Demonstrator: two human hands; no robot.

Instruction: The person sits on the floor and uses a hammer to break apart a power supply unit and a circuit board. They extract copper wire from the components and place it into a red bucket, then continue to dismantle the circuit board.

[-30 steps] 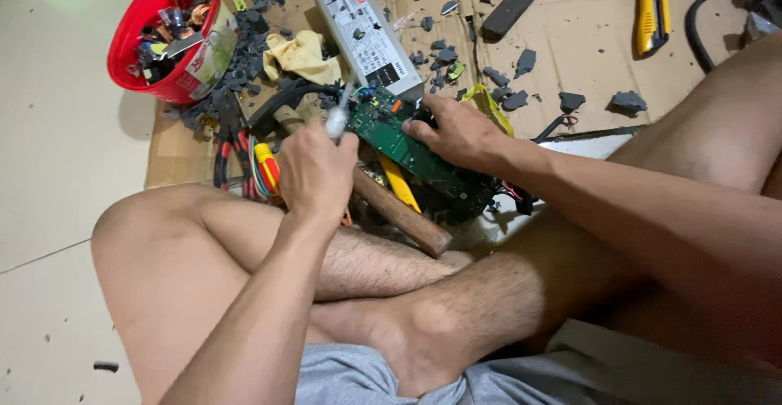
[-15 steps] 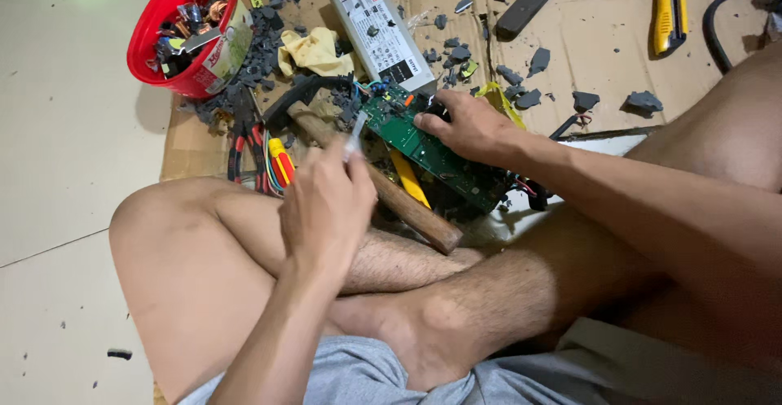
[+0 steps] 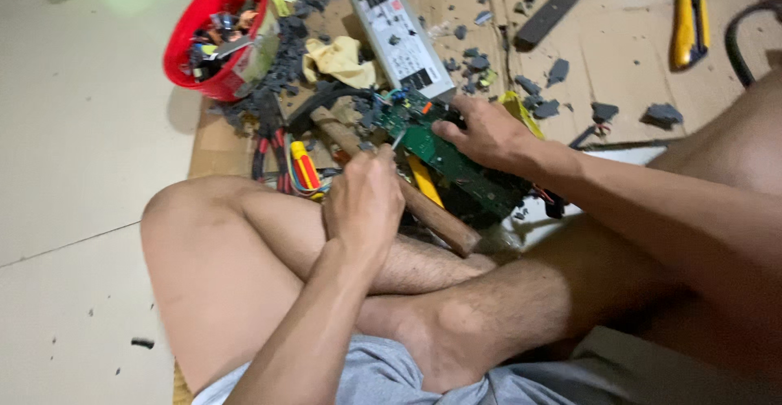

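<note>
**Slim tool at the edge of a pinned circuit board**

Cardboard sheeting covers the pale floor where the person sits cross-legged, littered with grey plastic shards. On it, just past the shins, lies the long green circuit board, partly over a wooden hammer handle. The right hand presses down on the board, fingers spread flat. The left hand is fisted tight around a thin metal tool whose tip meets the board's near edge.

As I see it, the board rocks on that round handle; a hard push could send the tip skidding toward the right hand's fingers, or snap a part loose. The bare legs sit close to the shards too.

Half a second ago the left hand was raised clear of the board with the tool up; now it is lower and at the edge. The red plastic bucket of parts and grey metal power-supply box lie where they did.
</note>
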